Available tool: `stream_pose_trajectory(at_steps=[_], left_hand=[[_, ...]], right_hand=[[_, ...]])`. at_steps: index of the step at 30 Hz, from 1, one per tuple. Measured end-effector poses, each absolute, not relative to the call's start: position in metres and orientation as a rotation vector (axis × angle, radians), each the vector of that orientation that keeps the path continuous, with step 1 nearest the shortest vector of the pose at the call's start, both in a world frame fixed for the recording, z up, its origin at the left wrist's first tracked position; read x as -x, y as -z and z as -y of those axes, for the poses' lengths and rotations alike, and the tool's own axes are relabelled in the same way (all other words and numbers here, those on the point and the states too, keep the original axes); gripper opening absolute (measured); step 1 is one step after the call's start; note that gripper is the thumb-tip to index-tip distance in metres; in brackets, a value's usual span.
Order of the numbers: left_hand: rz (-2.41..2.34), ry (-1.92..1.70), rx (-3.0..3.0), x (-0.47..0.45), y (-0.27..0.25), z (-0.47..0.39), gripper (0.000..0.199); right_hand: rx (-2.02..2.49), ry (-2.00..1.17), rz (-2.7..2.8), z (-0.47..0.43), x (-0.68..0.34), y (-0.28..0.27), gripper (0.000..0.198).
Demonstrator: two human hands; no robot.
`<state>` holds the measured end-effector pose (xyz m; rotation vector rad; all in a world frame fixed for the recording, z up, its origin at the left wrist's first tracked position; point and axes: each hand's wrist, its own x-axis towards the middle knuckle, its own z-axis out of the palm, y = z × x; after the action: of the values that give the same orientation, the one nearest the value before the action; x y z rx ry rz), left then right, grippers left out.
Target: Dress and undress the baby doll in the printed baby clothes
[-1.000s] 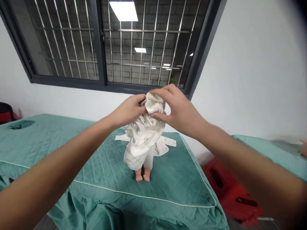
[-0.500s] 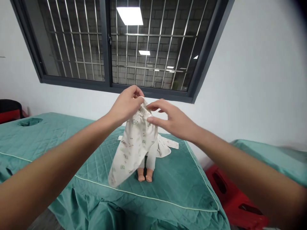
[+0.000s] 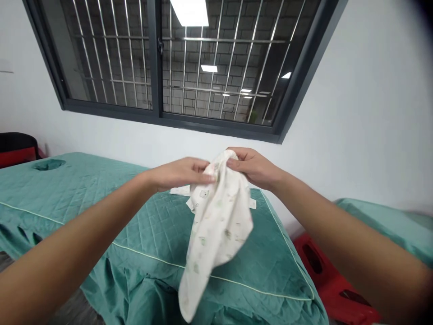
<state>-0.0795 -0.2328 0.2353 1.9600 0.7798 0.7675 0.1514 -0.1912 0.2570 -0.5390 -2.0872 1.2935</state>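
White baby pants (image 3: 216,221) with a small pale animal print hang in the air in front of me, slightly blurred. My left hand (image 3: 191,174) pinches the cloth near the top, thumb in front. At the upper right edge, my right hand (image 3: 252,164) grips the bunched cloth between thumb and fingers. Beyond the pants a white garment (image 3: 180,191) lies on the bed, mostly covered from view; its ends show to the left and right. The doll that lay there earlier is hidden behind the hanging pants.
A padded bed with a green quilted cover (image 3: 145,230) spans the view, with a face hole (image 3: 49,165) at its far left. Red plastic stools (image 3: 329,280) stand at the right by another green-covered surface (image 3: 389,221). A barred window (image 3: 216,67) is in the wall ahead.
The pants have moved right and lower and turned in my hands. My right hand has closed on the upper edge. The doll's legs have gone out of sight behind the cloth.
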Motion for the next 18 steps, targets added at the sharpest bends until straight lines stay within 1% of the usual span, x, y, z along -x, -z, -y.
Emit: stream_pose_trajectory(at_steps=[2,3,7,10,12,14,16,18], left_hand=[[-0.778,-0.615,-1.958,0.082,-0.229,0.233,0.029],[-0.797,-0.651,-1.935,0.082,-0.227,0.233,0.029],[-0.895,-1.048,-1.841,0.071,-0.225,0.231,0.034],[-0.892,-1.096,-1.896,0.063,-0.227,0.227,0.032],[-0.861,-1.024,-1.917,0.061,-0.227,0.225,0.032],[-0.826,-0.832,-1.93,0.061,-0.223,0.224,0.033],[-0.811,-0.67,-1.913,0.059,-0.213,0.223,0.035],[-0.813,-0.617,-1.865,0.054,-0.196,0.223,0.035]], right_hand=[[0.535,-1.359,2.011,0.189,-0.163,-0.255,0.031],[0.557,-1.385,2.022,0.188,-0.168,-0.255,0.031],[0.732,-1.365,2.317,0.189,-0.175,-0.25,0.036],[0.798,-1.27,2.422,0.192,-0.166,-0.241,0.036],[0.784,-1.25,2.372,0.192,-0.161,-0.234,0.031],[0.727,-1.25,2.219,0.19,-0.158,-0.224,0.029],[0.677,-1.254,2.031,0.185,-0.157,-0.211,0.028],[0.651,-1.261,1.862,0.181,-0.156,-0.195,0.028]])
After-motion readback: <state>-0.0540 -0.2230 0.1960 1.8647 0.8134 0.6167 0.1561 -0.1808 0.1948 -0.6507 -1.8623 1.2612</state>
